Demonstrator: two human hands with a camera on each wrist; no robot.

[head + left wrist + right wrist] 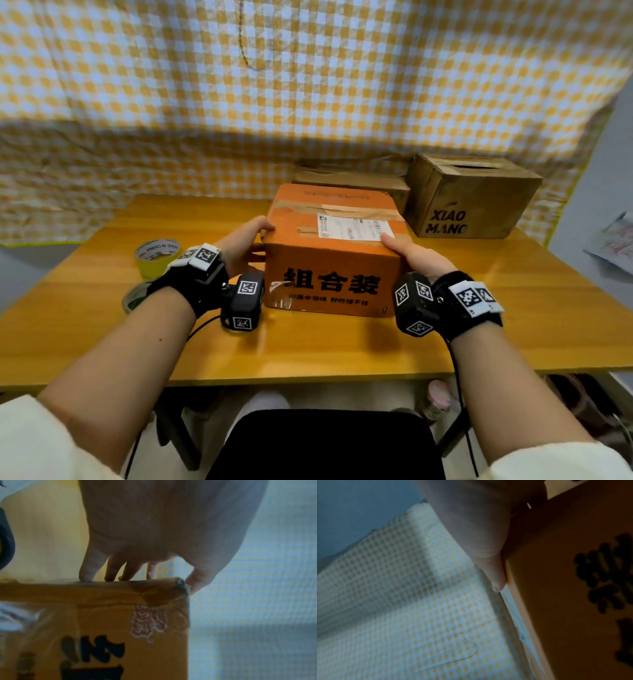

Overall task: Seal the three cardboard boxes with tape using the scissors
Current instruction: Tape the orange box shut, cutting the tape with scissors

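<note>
The orange box (330, 250) stands on the worktop (342, 346) at centre, its printed side facing me and its long axis running left to right. Its flaps are down, with old tape strips and a white label (354, 226) on top.

My left hand (245, 248) is the grip on the left end: thumb over the top left corner, fingers straight against the end wall. My right hand (419, 255) holds the right end, thumb laid along the top front edge; its fingers are hidden behind the box, so I cannot tell how they lie.

Behind the orange box lies a flat brown box (352, 181); to its right stands a taller brown box (472, 198) with flaps ajar. Two tape rolls (156, 258) sit left of my left wrist. A checked cloth (308, 85) hangs close behind. Bare worktop lies in front and to the right.
</note>
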